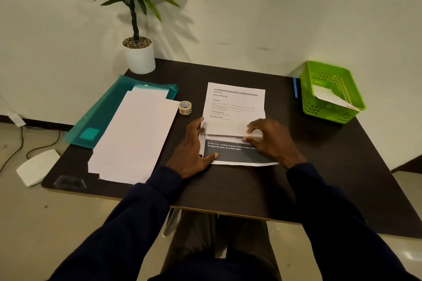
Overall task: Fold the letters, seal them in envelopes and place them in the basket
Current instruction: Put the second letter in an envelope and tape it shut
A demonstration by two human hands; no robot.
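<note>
A printed letter (234, 104) lies in the middle of the dark table (319, 166), with a white folded paper or envelope (225, 129) lying across it above a dark printed band. My left hand (191, 150) grips the left edge of that white piece, thumb on the dark band. My right hand (271, 141) pinches its right end with curled fingers. Several white envelopes or sheets (134, 134) lie at the left on a teal folder (100, 116). A green basket (331, 91) at the back right holds a white envelope (331, 97). A tape roll (185, 107) stands left of the letter.
A potted plant (139, 52) stands at the table's back left corner. A blue pen (295, 88) lies just left of the basket. A white object (37, 166) and cables lie on the floor at the left.
</note>
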